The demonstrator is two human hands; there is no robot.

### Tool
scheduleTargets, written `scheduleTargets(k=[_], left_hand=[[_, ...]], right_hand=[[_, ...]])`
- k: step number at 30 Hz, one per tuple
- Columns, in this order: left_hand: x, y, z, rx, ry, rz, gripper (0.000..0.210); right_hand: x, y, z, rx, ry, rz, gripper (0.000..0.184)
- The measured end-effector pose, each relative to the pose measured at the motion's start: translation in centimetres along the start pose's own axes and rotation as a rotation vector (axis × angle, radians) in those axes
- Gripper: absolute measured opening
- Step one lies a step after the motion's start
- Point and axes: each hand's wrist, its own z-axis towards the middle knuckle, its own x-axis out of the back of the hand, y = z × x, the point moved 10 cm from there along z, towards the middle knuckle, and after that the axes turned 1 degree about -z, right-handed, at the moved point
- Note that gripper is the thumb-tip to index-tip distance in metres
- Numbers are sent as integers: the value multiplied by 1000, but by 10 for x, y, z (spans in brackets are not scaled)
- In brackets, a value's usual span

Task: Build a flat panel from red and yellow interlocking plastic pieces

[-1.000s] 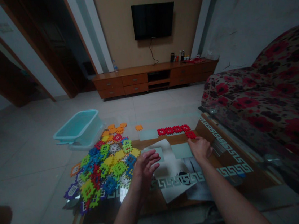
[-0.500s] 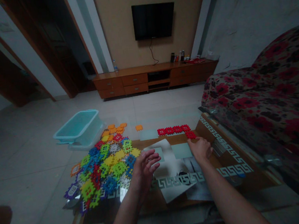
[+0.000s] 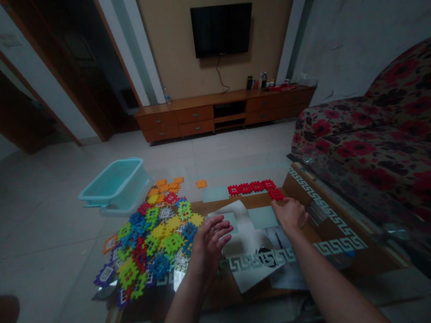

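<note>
Several red interlocking plastic tiles (image 3: 245,188) form a row on the glass tabletop, and one more red tile (image 3: 275,194) joins the row's right end on the near side. My right hand (image 3: 292,216) is closed at the near edge of that tile, fingertips touching it; part of the grip is hidden by the hand. My left hand (image 3: 211,238) hovers palm inward with its fingers apart and nothing in it. Just left of it lies a heap of mixed interlocking tiles (image 3: 154,237) in green, blue, yellow, red, purple and orange. A single orange tile (image 3: 201,184) lies apart, beyond the heap.
A turquoise plastic basket (image 3: 117,178) stands past the heap on the left. Papers (image 3: 245,278) show around the patterned glass table (image 3: 336,246). A flowered sofa (image 3: 383,120) borders the right side. Farther off are a low wooden cabinet (image 3: 194,114) and a wall television (image 3: 223,29).
The view has shifted very slightly. Both hands and the tiles keep the same places and poses.
</note>
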Motion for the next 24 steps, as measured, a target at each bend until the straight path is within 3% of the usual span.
scheduleTargets(k=[24], left_hand=[[1,-2,2,2,-18,-17,42]], right_hand=[[-2,-1,0,3,-29,-27,42]])
